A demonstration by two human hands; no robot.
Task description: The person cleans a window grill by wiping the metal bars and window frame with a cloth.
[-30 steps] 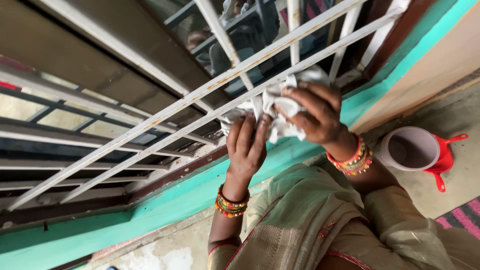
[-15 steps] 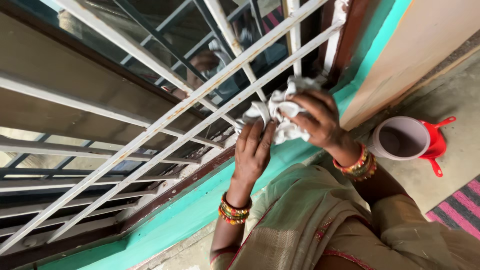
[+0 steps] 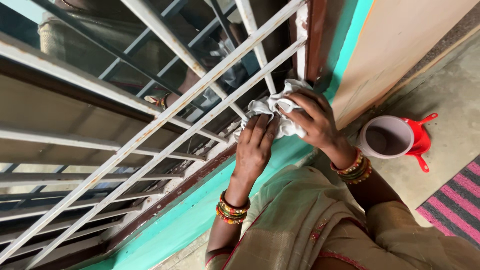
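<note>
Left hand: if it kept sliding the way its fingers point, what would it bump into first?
The left hand points up at the white cloth, which its fingertips already touch. Just beyond sit the white window bars, though depth there is hard to judge.

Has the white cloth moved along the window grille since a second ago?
Yes. The white cloth, under the right hand with the left hand beside it, has slid along the grille bars toward the brown window frame, now almost at it.
</note>
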